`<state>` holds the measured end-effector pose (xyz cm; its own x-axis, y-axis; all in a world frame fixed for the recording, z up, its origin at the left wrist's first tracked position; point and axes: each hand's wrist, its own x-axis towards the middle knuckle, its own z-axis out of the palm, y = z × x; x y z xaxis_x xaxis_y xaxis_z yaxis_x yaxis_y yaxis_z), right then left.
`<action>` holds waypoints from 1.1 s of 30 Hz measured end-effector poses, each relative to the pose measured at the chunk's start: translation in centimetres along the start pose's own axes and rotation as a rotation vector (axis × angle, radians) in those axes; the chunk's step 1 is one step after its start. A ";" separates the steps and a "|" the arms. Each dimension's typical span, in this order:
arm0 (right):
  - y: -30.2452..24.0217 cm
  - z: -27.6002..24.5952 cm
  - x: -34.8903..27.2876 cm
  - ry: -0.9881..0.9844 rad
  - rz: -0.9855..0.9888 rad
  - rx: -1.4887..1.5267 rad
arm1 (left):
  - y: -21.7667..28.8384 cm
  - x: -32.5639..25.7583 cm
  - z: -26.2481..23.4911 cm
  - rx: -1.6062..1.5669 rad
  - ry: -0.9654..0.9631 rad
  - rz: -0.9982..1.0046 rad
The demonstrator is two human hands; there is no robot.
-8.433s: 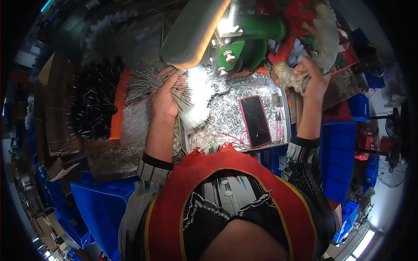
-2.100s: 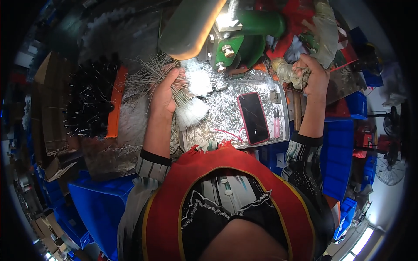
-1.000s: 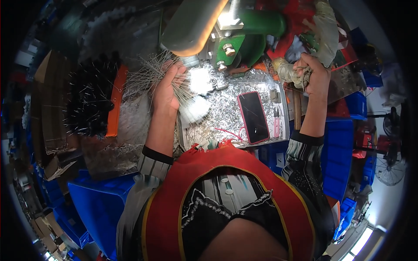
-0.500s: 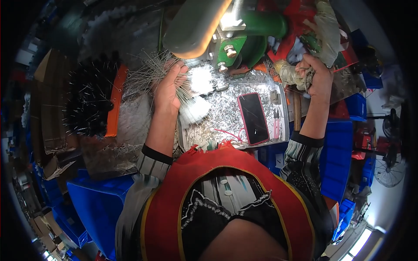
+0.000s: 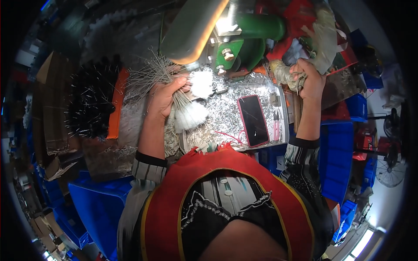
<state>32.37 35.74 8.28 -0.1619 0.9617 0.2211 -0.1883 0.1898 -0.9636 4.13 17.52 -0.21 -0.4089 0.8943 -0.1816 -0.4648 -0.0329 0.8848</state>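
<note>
Fingers (image 5: 177, 82) of your left hand (image 5: 161, 98) were closed around a bundle of thin wire brushes (image 5: 152, 74), the thumb laid across the stems. Looped stem ends fanned out to the upper left; white bristle tufts (image 5: 190, 116) spread to the lower right, over the left end of a tray (image 5: 285, 117) of metal clippings. Glare under the lamp (image 5: 193, 32) hid the left fingertips in part.

Against the frame half a second before, your left hand had shifted left and slightly toward your body, the thumb had swung from pointing upward to pointing right, and the lower tufts had opened into a wider fan.

Your right hand (image 5: 311, 82) had its fingers curled around a cloth-wrapped handle (image 5: 283, 71), beside the green machine (image 5: 254, 48); hand and handle had both moved a little left over the same interval.

Unchanged in place were the phone (image 5: 253, 120) with its pink-red edge and the pink-handled tool (image 5: 276, 127), both lying in the tray. Likewise unmoved was the heap of black bristles (image 5: 93, 102) on the bench (image 5: 133, 124), left of your left hand, next to an orange panel (image 5: 116, 106).
</note>
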 end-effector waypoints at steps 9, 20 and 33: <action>-1.3 0.0 0.0 0.005 0.043 -0.050 | -0.9 0.2 0.3 -0.157 0.236 0.040; -2.5 0.1 0.1 0.125 0.159 -0.093 | -1.7 1.2 0.2 -0.237 0.327 0.037; 5.2 -1.7 0.2 -0.068 -0.224 0.198 | -1.5 1.3 1.0 -0.298 0.292 0.051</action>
<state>33.00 37.29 3.02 -0.1585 0.8833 0.4412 -0.4112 0.3472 -0.8428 5.06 19.14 -1.32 -0.6226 0.7256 -0.2930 -0.6280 -0.2399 0.7404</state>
